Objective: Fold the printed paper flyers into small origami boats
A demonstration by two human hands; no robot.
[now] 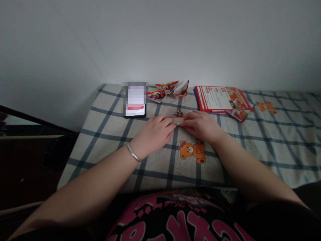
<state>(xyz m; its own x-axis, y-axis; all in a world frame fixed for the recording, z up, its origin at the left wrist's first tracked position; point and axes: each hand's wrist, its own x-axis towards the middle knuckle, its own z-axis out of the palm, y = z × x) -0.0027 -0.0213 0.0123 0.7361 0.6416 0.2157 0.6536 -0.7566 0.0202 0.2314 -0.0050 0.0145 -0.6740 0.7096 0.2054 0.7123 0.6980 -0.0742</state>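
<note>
Red-edged paper (178, 120), part-folded, pressed down on the checked cloth (107, 134) between left hand (156, 132) and right hand (203, 124), both narrowed, with fingertips holding its near edge from either side. Apparently mid-crease, to judge by the pointed tip showing on the far side, and not yet finished. Seemingly done already: three or so pointed pieces (157, 95) grouped near the wall (160, 40) beside the phone (135, 95), and perhaps one more small piece (237, 114) resting at the near edge of the flat printed sheets (214, 98) to the right, themselves apparently unfolded and so left over.
</note>
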